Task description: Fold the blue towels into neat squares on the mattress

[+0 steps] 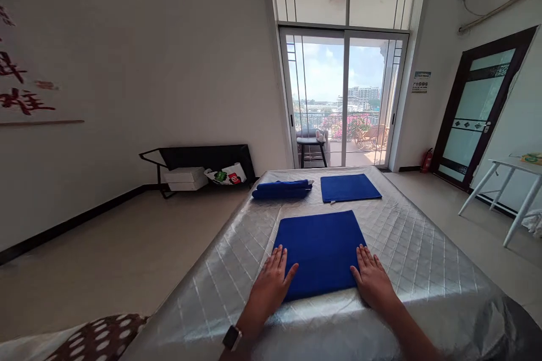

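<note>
A flat blue cloth (322, 248), folded into a rectangle, lies on the silver quilted bed cover (406, 237) right in front of me. My left hand (274, 277) rests with outstretched fingers on its left edge. On the right edge lies my right hand (373, 276), its fingers also extended and the thumb apart. Neither hand grips anything. Beyond this cloth, a second flat blue cloth (350, 187) lies at the back right. At the back left are rolled or thickly folded blue cloths (282, 188).
A black bench-like frame (207, 155) holding a white box (185, 178) stands by the left wall. Sliding glass doors (345, 101) are behind the bed. A white stool (508, 180) stands at right. Brown dotted fabric (99, 338) shows at lower left.
</note>
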### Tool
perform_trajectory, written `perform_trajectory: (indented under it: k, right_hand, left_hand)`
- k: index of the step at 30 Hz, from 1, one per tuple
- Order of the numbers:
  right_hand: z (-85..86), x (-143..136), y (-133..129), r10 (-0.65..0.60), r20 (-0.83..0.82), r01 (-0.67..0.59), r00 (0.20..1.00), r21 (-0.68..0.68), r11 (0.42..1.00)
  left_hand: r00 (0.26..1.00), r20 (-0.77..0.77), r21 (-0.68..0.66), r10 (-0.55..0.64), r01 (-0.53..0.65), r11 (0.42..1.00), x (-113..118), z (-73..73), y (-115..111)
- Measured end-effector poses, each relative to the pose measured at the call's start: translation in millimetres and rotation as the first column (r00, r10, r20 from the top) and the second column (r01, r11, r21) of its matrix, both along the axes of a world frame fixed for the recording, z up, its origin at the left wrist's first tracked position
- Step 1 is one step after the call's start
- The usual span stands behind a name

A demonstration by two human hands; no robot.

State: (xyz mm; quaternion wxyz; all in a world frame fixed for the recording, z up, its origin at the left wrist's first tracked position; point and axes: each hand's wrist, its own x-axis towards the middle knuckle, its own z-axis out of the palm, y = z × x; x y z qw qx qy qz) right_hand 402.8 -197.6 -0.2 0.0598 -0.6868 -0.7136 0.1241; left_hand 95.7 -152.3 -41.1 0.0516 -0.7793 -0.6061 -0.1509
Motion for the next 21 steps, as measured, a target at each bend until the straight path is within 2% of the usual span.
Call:
perform_trajectory:
  k: [3,6,8,10,13,18,21]
  right_hand:
    - [0.5,-1,-2,0.004,-0.026,-0.004,1.000,0.027,1.000]
    - [2.0,-2,-3,0.008,-0.023,-0.007,1.000,0.042,0.999]
    - [3.6,-3,-3,0.010,-0.011,-0.009,1.000,0.032,0.999]
    - [5.2,-4,-3,0.006,-0.001,-0.006,1.000,0.021,1.000]
    - [7.2,-5,-3,-0.003,-0.015,0.003,1.000,0.010,1.000]
    - [7.0,-5,-3,-0.009,-0.029,0.009,1.000,0.000,1.000]
    - [5.9,-4,-3,-0.007,-0.015,0.007,1.000,-0.008,1.000]
  left_hand:
    - [0.988,-0.004,-0.025,-0.156,0.155,0.988,67,23.6,7]
    - [0.957,-0.026,-0.067,-0.288,0.286,0.956,135,36.7,17]
    - [0.951,-0.034,-0.113,-0.306,0.300,0.947,162,37.3,23]
    - [0.963,-0.037,-0.162,-0.268,0.259,0.952,166,33.3,29]
    - [0.986,-0.052,-0.205,-0.156,0.143,0.968,135,23.1,37]
    - [0.994,-0.109,-0.158,0.025,-0.042,0.986,35,-0.4,37]
    - [0.996,-0.089,-0.057,0.015,-0.020,0.998,-15,-14.8,29]
